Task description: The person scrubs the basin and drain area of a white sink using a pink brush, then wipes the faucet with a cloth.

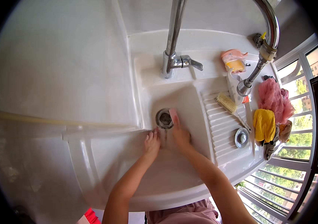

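Observation:
Both my hands are down in the white sink basin (192, 97), on the near side of its round drain (165, 118). In my right hand (182, 136) is a small flat pink piece (172, 113), like a sponge or pad, pressed to the drain's right rim. I cannot make out its exact kind. Just below the drain, my left hand (152, 143) rests on the basin surface with its fingers stretched out and nothing in them. The drain's inside looks dark and grey.
Behind the drain stands a chrome faucet (168, 63); a curved spout (271, 33) hangs at upper right. The ribbed washboard (222, 130) holds a scrub brush (227, 102) and round metal drain cover (241, 137). Yellow cloth (264, 125) and pink mesh (274, 99) lie along the right edge.

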`<state>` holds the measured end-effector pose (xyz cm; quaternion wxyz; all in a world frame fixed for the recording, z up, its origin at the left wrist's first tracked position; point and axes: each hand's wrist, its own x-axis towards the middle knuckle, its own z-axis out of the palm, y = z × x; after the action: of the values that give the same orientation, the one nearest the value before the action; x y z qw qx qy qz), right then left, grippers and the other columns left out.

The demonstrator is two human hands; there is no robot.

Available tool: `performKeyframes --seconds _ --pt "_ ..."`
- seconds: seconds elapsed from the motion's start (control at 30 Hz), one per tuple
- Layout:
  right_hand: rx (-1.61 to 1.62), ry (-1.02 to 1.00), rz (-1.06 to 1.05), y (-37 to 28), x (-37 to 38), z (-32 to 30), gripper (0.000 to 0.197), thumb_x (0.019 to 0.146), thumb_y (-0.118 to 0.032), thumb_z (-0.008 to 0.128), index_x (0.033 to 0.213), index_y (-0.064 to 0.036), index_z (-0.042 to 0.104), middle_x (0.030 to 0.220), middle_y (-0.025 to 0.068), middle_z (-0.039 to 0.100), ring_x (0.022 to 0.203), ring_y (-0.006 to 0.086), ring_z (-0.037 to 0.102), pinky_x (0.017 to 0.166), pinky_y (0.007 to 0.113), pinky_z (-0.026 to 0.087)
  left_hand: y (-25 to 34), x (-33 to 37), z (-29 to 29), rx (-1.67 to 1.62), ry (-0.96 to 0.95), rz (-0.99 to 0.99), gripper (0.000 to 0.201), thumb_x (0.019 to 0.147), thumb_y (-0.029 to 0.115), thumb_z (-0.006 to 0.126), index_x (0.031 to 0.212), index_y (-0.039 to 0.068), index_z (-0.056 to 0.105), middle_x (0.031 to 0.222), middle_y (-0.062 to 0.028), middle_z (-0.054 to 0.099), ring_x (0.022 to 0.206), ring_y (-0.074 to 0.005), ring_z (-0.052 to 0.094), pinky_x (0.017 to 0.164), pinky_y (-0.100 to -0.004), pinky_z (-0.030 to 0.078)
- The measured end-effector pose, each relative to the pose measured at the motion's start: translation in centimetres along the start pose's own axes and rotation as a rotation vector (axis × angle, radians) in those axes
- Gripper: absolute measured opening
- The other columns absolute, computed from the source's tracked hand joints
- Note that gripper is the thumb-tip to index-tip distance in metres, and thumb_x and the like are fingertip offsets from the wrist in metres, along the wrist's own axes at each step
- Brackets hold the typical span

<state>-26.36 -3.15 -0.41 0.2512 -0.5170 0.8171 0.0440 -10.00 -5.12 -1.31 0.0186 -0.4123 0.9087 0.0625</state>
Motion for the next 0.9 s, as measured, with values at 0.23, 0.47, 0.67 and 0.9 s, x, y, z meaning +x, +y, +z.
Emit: performKeyframes --seconds 0.23,0.47,0.67,0.9 --pt "0.221 -0.063 -0.138 -4.2 -2.1 -3.9 0.068 0.091 -0.011 0.038 0.147 -0.0149 0.000 0.085 0.0231 0.064 0.072 0.0384 0.063 0.065 0.048 0.048 0.0 -0.5 2.2 0.058 0.050 -0.013 0.060 0.073 0.015 0.062 0.130 0.005 0.047 0.138 -0.0072 0.041 0.109 -0.0245 0.048 0.090 -0.0337 0.044" --pt "0.277 0.051 -0.047 -2.4 -0.5 -2.7 0.069 0.091 -0.012 0.039 0.147 -0.0167 -0.001 0.088 0.0261 0.063 0.073 0.0399 0.063 0.066 0.049 0.048 0.7 0.7 -0.5 -0.107 -0.010 0.003 0.062 0.074 0.015 0.062 0.131 0.002 0.044 0.136 -0.0100 0.042 0.109 -0.0262 0.049 0.088 -0.0357 0.046" --pt "0.090 -0.135 -0.226 -3.1 -0.6 -1.7 0.067 0.093 -0.030 0.041 0.148 -0.0211 0.002 0.091 0.0283 0.062 0.080 0.0416 0.062 0.072 0.047 0.049 0.3 -2.5 3.5 -0.082 0.043 -0.123 0.069 0.072 0.015 0.066 0.133 -0.003 0.040 0.133 -0.0148 0.044 0.113 -0.0317 0.049 0.086 -0.0385 0.049" --pt "0.220 -0.432 0.052 -1.3 -3.5 3.3 0.054 0.098 -0.044 0.022 0.147 -0.0255 0.009 0.122 0.0267 0.053 0.110 0.0364 0.054 0.097 0.046 0.036 0.4 -2.4 2.1 -0.098 0.246 -0.010 0.049 0.076 0.011 0.053 0.122 -0.005 0.051 0.119 -0.0152 0.052 0.109 -0.0281 0.051 0.089 -0.0323 0.047"
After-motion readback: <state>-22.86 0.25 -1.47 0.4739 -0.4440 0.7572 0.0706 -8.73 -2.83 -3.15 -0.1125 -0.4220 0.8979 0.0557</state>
